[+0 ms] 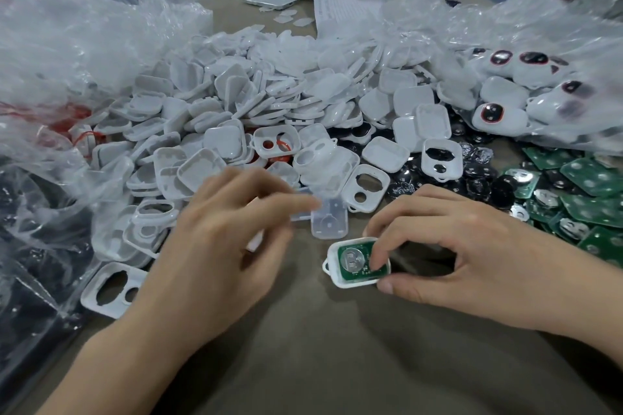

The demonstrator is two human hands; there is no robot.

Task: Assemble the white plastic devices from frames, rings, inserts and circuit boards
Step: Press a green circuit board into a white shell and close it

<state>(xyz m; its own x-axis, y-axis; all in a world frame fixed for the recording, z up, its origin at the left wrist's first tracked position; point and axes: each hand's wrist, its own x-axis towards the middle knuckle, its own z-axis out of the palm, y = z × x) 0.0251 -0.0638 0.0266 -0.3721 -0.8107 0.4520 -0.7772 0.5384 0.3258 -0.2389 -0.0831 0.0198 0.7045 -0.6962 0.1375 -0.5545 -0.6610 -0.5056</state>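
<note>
Your right hand [438, 246] pinches the frame [333, 258], board [349, 271] seated inside—that step looks done—while your left hand [215, 236], fingers loose and empty, hovers by the clear insert [328, 217] lying at the frame's 11 o'clock, which you'll likely need to lift and press squarely over the board.

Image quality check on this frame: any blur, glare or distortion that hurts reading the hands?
Head view: the left hand is motion-blurred at its fingertips; the right hand and the white frame it pinches are sharp. Head view: glare on the plastic bags, wide-angle bending towards the edges, soft shadows under both hands.
</note>
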